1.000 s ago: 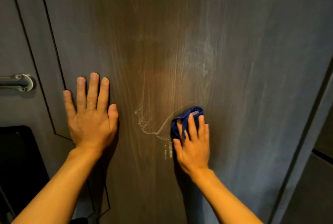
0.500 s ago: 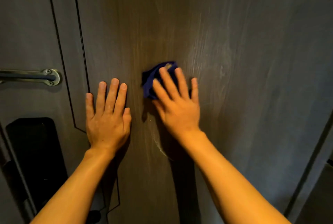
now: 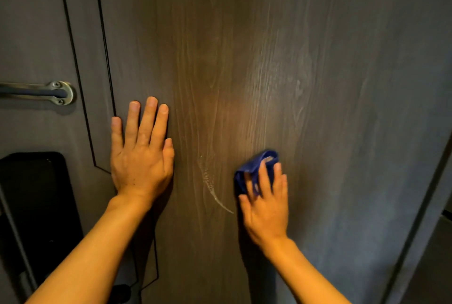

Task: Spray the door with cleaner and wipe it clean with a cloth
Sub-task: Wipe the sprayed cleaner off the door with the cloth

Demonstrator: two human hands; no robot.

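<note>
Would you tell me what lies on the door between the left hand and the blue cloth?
In the head view, a pale curved streak of cleaner sits on the door between the left hand and the cloth; otherwise bare wood.

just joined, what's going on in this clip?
A person is wiping a dark wood-grain door by hand. The right hand presses a bunched blue cloth against the panel, while the left hand lies flat and open on the door beside it. A whitish curved streak of cleaner residue sits between the hands, not yet wiped. A metal door handle is at far left.
</note>
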